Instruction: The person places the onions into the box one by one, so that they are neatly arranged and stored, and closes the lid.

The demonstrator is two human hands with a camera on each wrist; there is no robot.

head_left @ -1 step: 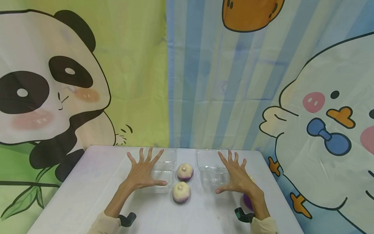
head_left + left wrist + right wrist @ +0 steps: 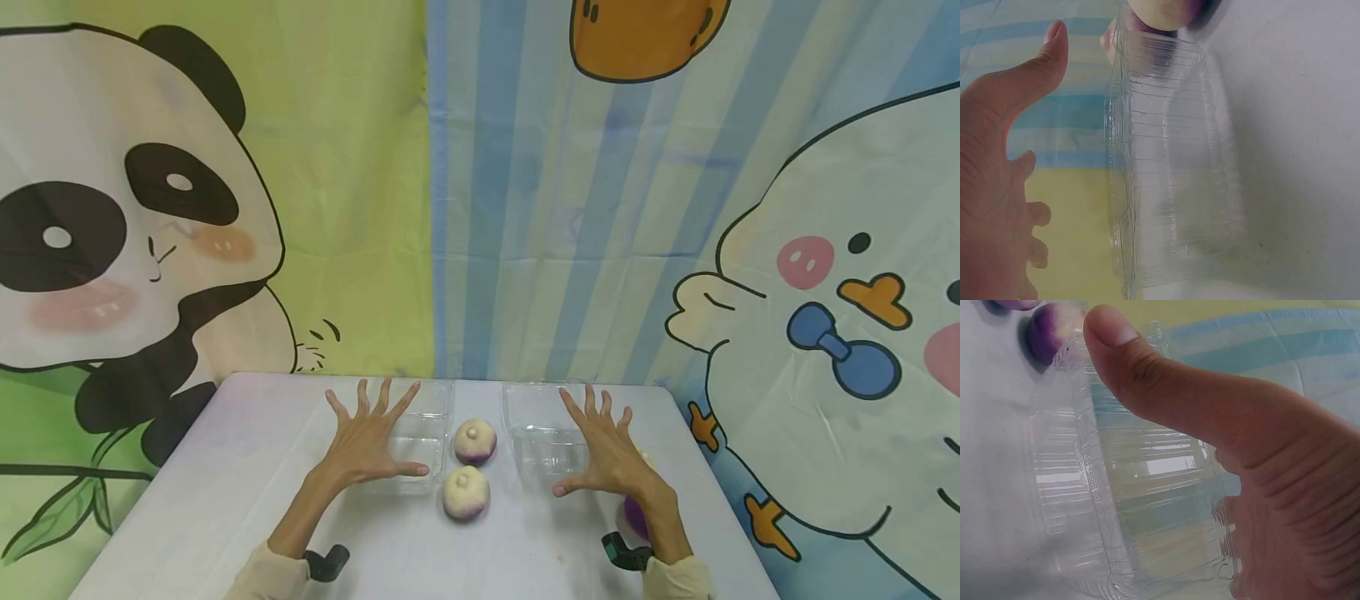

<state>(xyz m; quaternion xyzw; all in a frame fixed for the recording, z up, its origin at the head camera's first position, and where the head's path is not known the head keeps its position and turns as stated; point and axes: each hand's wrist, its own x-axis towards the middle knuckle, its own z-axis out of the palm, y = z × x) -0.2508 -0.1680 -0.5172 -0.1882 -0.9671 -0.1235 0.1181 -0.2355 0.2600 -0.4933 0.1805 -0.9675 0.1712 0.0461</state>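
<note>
My left hand point(image 2: 365, 446) hovers with fingers spread over a clear plastic container point(image 2: 431, 431) on the left. Spread the same way, my right hand point(image 2: 603, 450) is above a second clear container point(image 2: 528, 442). Neither hand holds anything. Between the containers lie two white-and-purple turnips, a farther turnip point(image 2: 476, 442) and a nearer turnip point(image 2: 466, 493). In the left wrist view, the thumb stands apart from the container point(image 2: 1179, 156). The right wrist view has the thumb in front of the other container point(image 2: 1063, 506), hiding part of it; contact cannot be told there.
A purple round thing point(image 2: 636, 518) is partly hidden behind my right forearm, with a pale bit point(image 2: 647, 458) showing farther back. Everything stands on a white table point(image 2: 525, 558). Behind its far edge hangs a cartoon-printed curtain point(image 2: 510, 208).
</note>
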